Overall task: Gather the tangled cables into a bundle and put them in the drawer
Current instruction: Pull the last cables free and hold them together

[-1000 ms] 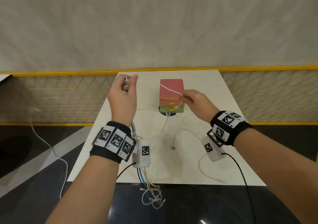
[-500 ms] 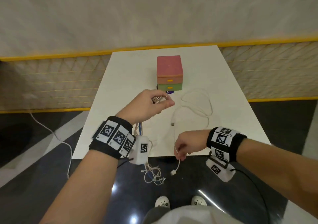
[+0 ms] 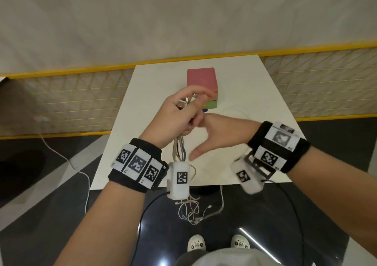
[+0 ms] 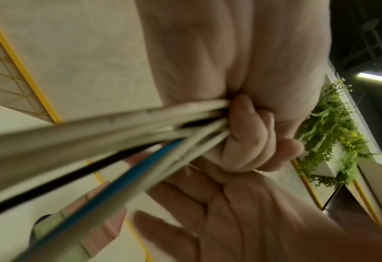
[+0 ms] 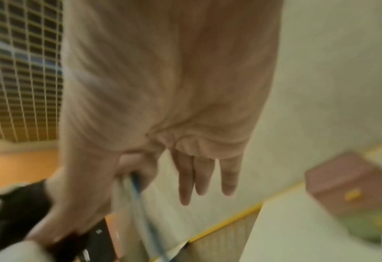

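Observation:
My left hand (image 3: 181, 114) grips a bundle of white, blue and black cables (image 3: 179, 149) above the white table (image 3: 255, 94). Plug ends (image 3: 183, 102) stick up out of the fist, and the tangled tails (image 3: 189, 210) hang below the table's front edge. In the left wrist view the fingers (image 4: 252, 134) curl round the cables (image 4: 129, 129). My right hand (image 3: 220, 131) is open, fingers straight, right beside the left fist and holding nothing; its fingers (image 5: 196, 177) point toward the bundle (image 5: 134, 180). The small drawer box (image 3: 202, 78), pink over green, stands behind my hands with both drawers closed.
A faint white cable loop (image 3: 238, 112) lies on the table right of the box. One white cable (image 3: 221, 198) hangs over the front edge. Another white cord (image 3: 67, 159) trails across the dark floor at left. A yellow-trimmed mesh rail (image 3: 61, 102) runs behind the table.
My right hand has let go of the white cable at the table's front edge and risen to the left fist. The left hand has lifted the bundle toward the box.

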{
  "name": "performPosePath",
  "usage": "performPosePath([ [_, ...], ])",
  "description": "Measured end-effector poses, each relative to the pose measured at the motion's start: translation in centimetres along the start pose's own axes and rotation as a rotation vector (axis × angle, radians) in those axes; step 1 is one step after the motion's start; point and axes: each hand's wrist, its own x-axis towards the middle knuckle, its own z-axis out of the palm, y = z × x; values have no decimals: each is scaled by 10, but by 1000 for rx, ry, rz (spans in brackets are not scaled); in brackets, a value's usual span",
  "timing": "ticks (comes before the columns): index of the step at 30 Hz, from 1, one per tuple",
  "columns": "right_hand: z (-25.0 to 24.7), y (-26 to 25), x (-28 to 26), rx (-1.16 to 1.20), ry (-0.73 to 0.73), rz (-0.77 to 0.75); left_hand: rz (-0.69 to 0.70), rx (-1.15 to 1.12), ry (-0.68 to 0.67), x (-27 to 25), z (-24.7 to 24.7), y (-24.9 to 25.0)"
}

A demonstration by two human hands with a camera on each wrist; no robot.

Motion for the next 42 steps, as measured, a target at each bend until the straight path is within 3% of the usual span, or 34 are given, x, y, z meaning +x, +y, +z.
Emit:
performPosePath([
  [4, 43, 3, 11, 422, 58, -102, 98, -63, 166, 11, -2, 8],
  [7, 72, 20, 13, 353, 210, -140, 133, -80, 255, 18, -1, 5],
  [9, 84, 39, 14, 241, 218, -103, 136, -106, 314, 20, 1, -1],
  [14, 96, 97, 6, -1, -3, 141, 76, -183, 446, 23, 1, -18],
  [18, 64, 128, 6, -462, -415, 275, 12, -176, 474, 28, -6, -28],
  [19, 54, 135, 8, -488, -443, 312, -6, -163, 467, 30, -8, -30],
  [25, 28, 166, 42, -477, -1, 350, -97, -128, 402, 38, -6, -50],
  [27, 32, 171, 54, -495, 17, 352, -112, -130, 391, 39, -2, -57],
  [31, 43, 186, 72, -608, -102, 403, -183, -123, 412, 40, 0, -66],
  [37, 50, 198, 74, -774, 31, 312, -215, -103, 500, 41, -13, -75],
  [39, 47, 187, 75, -576, 129, 350, -207, -91, 528, 41, -17, -79],
  [42, 38, 158, 75, -37, 384, 318, -221, -51, 584, 43, -21, -86],
])
